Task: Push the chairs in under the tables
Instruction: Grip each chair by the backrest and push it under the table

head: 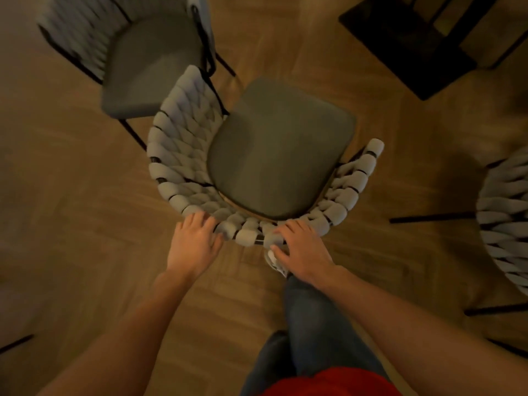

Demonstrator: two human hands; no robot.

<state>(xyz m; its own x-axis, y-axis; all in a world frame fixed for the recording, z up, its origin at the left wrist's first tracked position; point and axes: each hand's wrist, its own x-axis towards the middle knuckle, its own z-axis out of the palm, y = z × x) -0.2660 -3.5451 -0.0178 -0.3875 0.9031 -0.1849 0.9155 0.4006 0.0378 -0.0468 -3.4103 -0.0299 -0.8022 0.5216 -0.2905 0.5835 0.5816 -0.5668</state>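
A chair point(281, 150) with a grey seat cushion and a curved backrest of thick woven grey rope stands right in front of me, its back toward me. My left hand point(194, 244) lies on the left part of the backrest rim, fingers curled over the rope. My right hand point(300, 247) grips the rim a little to the right, thumb under the edge. A dark square table base point(405, 47) is at the upper right, ahead of the chair's seat. The table top is out of view.
A second chair point(148, 67) of the same kind stands at the upper left, almost touching the first. A third woven chair point(505, 218) is at the right edge with black legs sticking out. Wooden floor point(71, 210) lies around. My leg and shoe point(275, 262) are behind the chair.
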